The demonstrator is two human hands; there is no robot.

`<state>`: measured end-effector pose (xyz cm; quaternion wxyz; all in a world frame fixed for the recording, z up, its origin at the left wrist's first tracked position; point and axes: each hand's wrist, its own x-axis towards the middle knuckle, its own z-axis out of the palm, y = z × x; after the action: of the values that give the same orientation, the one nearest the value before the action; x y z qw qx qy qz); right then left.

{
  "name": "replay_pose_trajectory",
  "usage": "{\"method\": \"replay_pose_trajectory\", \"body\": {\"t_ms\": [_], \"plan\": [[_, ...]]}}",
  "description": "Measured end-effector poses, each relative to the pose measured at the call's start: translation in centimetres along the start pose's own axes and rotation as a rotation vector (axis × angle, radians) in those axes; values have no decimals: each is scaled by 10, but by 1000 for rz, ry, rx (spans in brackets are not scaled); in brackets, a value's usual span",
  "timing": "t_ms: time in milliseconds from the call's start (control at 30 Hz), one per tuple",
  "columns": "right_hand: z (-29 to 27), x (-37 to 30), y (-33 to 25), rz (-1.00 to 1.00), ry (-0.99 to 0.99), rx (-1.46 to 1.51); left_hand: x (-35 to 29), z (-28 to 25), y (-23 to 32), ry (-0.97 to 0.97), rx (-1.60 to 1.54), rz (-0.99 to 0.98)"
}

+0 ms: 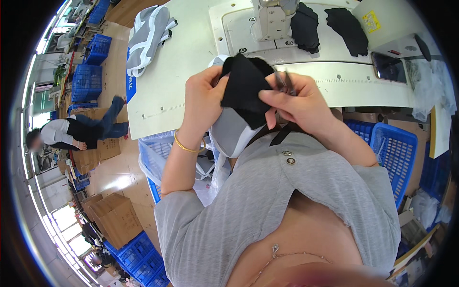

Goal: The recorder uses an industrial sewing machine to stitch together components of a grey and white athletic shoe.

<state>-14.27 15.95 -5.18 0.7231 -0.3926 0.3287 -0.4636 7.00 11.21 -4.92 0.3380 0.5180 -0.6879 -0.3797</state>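
In front of my body, at the near edge of the sewing table, a black fabric piece (246,86) is held up between my hands. My left hand (204,95) is closed on its left side, fingers partly behind the cloth. My right hand (299,100) pinches the right edge between thumb and fingers. Dark metal thread snips (285,83) are tucked in that same hand, blades pointing up. A grey and white fabric part (231,130) hangs below the black cloth and seems joined to it; the join is hidden.
A sewing machine (275,21) stands beyond my hands. Black fabric pieces (304,28) and a phone (388,67) lie to the right. Grey-white pieces (150,38) lie far left. Blue baskets (394,155) flank me below the table. Another person (67,134) is away at left.
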Motion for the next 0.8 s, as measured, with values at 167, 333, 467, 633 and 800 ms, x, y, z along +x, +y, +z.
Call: {"method": "replay_pose_trajectory", "body": {"t_ms": [167,333,467,633,800], "plan": [[-7,6,9,-27,167,-98,3,10,14,-127,-376,-156],[-13,6,19,-24,158,-217,-9,22,14,11,-360,-208],[-13,7,18,-8,168,-161,-11,23,24,-46,-336,-150],[-21,14,19,-366,261,-469,0,1,13,-102,-360,-164],[-22,48,-26,-1072,306,-966,15,-16,22,-194,-363,-199]]}}
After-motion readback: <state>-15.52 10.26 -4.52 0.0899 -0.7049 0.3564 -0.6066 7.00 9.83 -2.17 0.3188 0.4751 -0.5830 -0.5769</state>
